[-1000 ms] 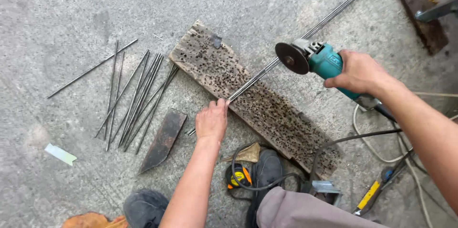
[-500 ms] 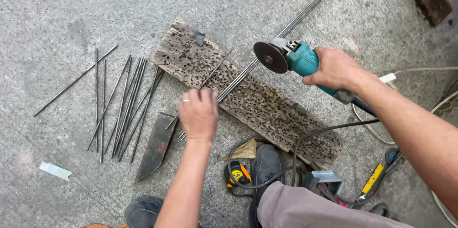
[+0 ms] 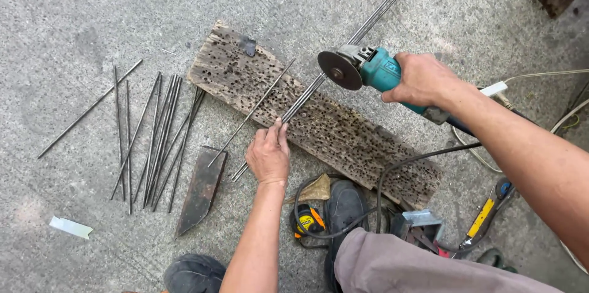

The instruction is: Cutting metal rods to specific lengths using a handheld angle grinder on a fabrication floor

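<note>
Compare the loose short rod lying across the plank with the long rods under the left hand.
The short rod is a single piece; the long rods are a bundle lying side by side. The short rod ends on the wooden plank; the long rods run off the top of the picture. The short rod lies untouched, while the left hand presses on the long rods. Both are thin grey metal, slanting the same way.
</note>
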